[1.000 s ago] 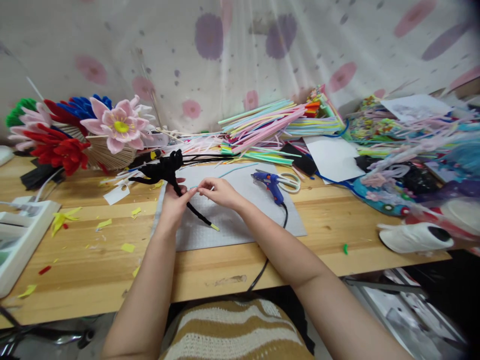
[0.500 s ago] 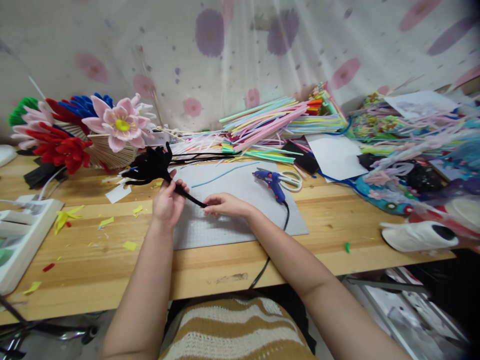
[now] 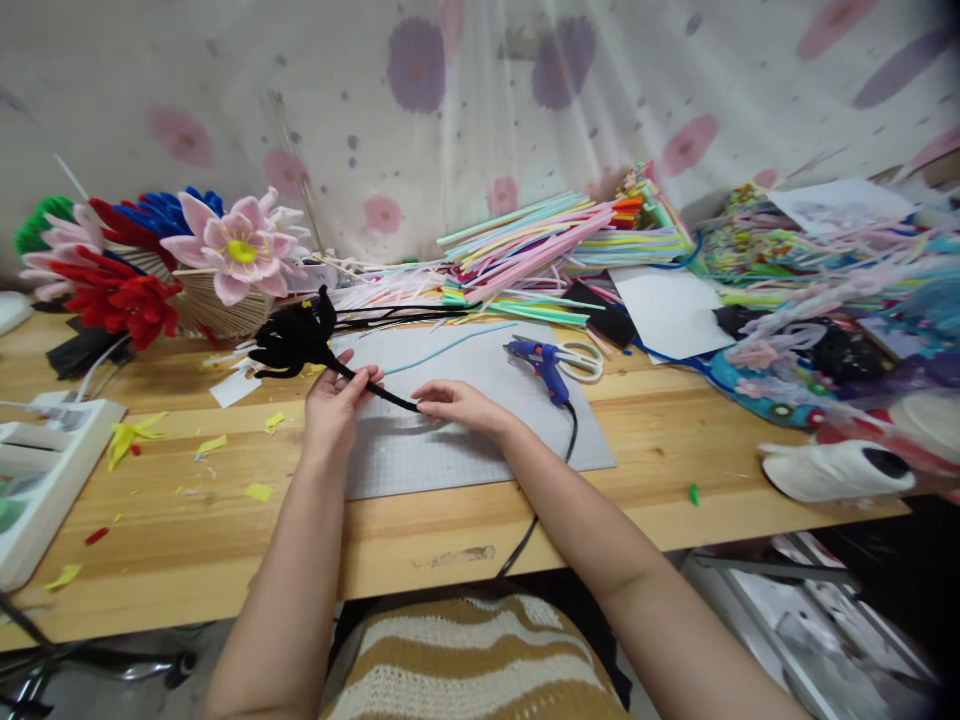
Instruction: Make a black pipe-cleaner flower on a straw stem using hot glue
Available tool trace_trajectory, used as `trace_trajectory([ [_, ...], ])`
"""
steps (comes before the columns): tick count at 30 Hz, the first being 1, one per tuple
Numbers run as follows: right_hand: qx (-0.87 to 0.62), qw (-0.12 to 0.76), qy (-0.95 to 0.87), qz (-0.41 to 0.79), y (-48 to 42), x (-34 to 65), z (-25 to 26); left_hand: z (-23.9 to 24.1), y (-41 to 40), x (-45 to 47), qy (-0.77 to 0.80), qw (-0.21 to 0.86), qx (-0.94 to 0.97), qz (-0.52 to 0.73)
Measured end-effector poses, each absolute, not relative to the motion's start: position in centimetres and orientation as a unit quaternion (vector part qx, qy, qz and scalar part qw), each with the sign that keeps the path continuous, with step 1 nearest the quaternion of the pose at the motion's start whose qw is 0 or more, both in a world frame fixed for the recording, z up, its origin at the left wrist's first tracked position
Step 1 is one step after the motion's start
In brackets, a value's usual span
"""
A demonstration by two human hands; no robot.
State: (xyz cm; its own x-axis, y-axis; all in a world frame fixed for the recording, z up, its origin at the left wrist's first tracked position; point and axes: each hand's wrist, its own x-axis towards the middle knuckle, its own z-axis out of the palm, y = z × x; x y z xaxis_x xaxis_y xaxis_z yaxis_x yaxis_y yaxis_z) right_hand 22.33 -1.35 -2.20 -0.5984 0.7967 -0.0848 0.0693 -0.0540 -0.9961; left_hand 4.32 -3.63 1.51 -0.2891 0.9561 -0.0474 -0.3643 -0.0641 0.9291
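Observation:
A black pipe-cleaner flower [image 3: 294,338] with a long fuzzy stem lies slantwise in the air, its head to the left. My left hand [image 3: 335,400] pinches the stem just below the flower head, thumb on top. At the lower tip of the stem, my right hand [image 3: 457,407] holds the end between thumb and fingertips. Both hands are over a grey cutting mat [image 3: 480,455]. On the mat lies a single light-blue pipe cleaner [image 3: 450,347], and by its right edge a blue glue gun [image 3: 546,368] rests against white-handled scissors [image 3: 583,362].
Finished pipe-cleaner flowers [image 3: 240,250] stand at the back left near a white power strip [image 3: 64,480]. Bundles of coloured pipe cleaners [image 3: 540,240] line the back. The glue gun's black cord [image 3: 572,435] runs over the table's front edge. Yellow scraps [image 3: 259,492] dot the wooden table.
The flower head has dipped slightly and shifted left. My left thumb has come over the stem, and my right hand has moved a little to the right with the stem's end.

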Motion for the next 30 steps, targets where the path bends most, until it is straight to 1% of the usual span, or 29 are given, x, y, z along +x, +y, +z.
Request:
trace_trajectory([
  [2, -0.359, 0.307, -0.649, 0.597, -1.2, 22.4, -2.5, 1.5, -3.6, 4.3, 0.457, 0.51, 0.324, 0.653],
  [5, -0.369, 0.305, -0.66, 0.578, -1.1, 22.5, -2.6, 1.6, -3.5, 4.2, 0.456, 0.524, 0.319, 0.644],
  [10, -0.386, 0.336, -0.683, 0.521, -0.7, 21.9, -1.4, 1.6, -3.6, 4.1, 0.467, 0.531, 0.313, 0.634],
  [15, -0.364, 0.353, -0.701, 0.502, 0.0, 19.4, -0.1, 1.4, -3.5, 4.3, 0.475, 0.533, 0.312, 0.627],
  [19, -0.356, 0.349, -0.72, 0.482, 0.5, 17.1, 0.5, 1.3, -3.4, 4.4, 0.486, 0.526, 0.309, 0.626],
  [24, -0.408, 0.332, -0.756, 0.389, 0.5, 16.2, 1.5, 1.4, -3.4, 4.4, 0.479, 0.524, 0.307, 0.634],
  [26, -0.437, 0.339, -0.753, 0.357, 0.6, 16.5, 1.6, 1.3, -3.5, 4.3, 0.476, 0.523, 0.303, 0.639],
  [28, -0.475, 0.354, -0.721, 0.359, 1.0, 17.3, 1.4, 1.3, -3.5, 4.1, 0.477, 0.52, 0.292, 0.645],
  [30, -0.511, 0.37, -0.671, 0.389, 1.4, 18.5, 0.8, 1.2, -3.4, 3.9, 0.483, 0.512, 0.275, 0.654],
])
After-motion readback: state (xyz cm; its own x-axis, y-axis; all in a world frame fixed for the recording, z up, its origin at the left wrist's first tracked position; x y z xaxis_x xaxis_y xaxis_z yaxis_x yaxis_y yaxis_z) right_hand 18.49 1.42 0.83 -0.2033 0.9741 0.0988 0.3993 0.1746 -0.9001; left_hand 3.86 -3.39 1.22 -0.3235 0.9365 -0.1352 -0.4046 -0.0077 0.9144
